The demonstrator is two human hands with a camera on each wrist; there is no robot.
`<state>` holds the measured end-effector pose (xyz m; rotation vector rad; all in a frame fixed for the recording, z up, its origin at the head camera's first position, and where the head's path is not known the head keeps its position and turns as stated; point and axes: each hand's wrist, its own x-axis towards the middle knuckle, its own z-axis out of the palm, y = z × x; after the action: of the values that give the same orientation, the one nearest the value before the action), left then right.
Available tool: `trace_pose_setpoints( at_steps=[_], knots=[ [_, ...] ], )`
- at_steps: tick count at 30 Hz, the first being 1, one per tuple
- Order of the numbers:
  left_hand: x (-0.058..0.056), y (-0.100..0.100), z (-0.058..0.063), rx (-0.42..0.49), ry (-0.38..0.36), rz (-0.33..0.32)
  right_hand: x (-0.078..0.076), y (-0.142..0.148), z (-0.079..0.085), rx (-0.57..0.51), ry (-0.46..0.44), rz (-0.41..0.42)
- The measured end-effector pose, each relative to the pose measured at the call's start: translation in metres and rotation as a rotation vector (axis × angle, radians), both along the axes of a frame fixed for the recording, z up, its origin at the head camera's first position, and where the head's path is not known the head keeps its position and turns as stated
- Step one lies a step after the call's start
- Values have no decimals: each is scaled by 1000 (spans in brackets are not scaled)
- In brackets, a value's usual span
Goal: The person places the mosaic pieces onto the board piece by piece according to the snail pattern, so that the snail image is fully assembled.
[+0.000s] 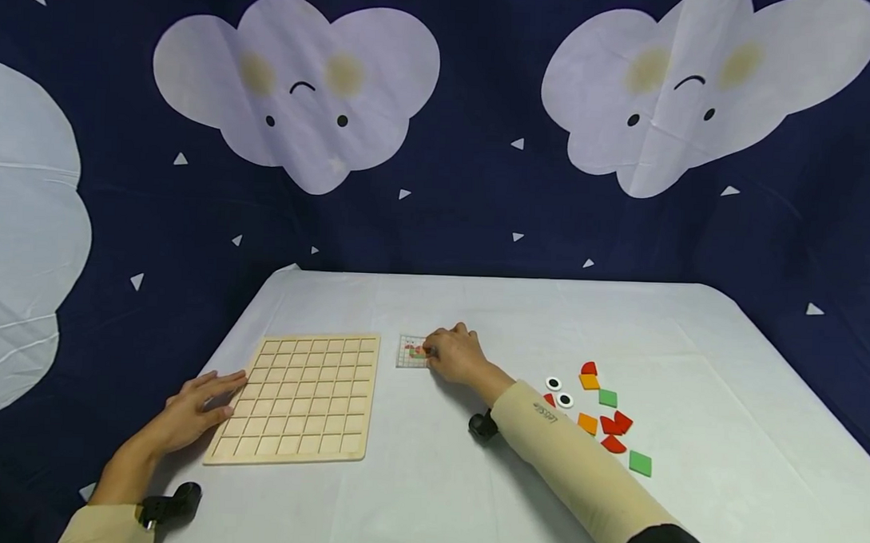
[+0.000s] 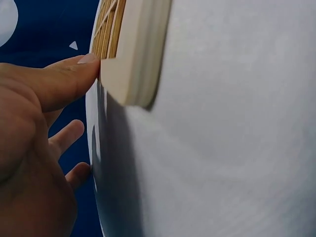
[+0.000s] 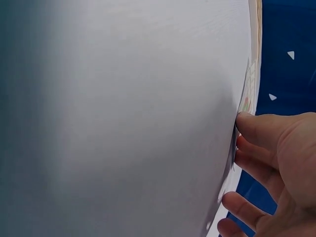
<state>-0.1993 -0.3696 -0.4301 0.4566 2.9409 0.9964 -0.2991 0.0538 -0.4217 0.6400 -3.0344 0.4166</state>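
Head view first — where's the small card (image 1: 411, 350)?

A little past two o'clock from the middle of the wooden grid board (image 1: 297, 398), on or just above the white worktop (image 1: 427, 495); I can't tell whether it's lifted. The right hand (image 1: 455, 354) covers part of its red-and-green pattern.

And the fingers?

On the right, thumb and fingertips are grasping the card at its three o'clock end. The left hand (image 1: 188, 413) grasps nothing: its fingers lie loose and spread, touching the board's nine o'clock edge.

How would you handle that card well?

Pinch lightly and close to the rim. It looks thin, so a hard squeeze might bend it, and fingertips kept off the pattern would leave it readable.

What about the left?

Light contact is enough — a shove there could slide the board towards three o'clock.

Anything else to mind?

The coloured pieces (image 1: 611, 425), between three and four o'clock from the card. The right sleeve (image 1: 579, 468) hides some, so I'd carry that forearm high to avoid dragging them.
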Motion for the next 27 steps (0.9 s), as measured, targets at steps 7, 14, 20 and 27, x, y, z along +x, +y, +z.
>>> trace_pose_setpoints(
  at_steps=[7,14,20,27],
  knots=[
    [-1,-3,2,-19,-11,2,-1,2,0,22,-3,3],
    [-1,8,2,-58,20,11,1,12,3,56,0,17],
    [1,23,3,-82,18,31,4,34,4,60,9,24],
    [4,45,1,-98,45,40,7,61,4,58,0,31]
  ],
)
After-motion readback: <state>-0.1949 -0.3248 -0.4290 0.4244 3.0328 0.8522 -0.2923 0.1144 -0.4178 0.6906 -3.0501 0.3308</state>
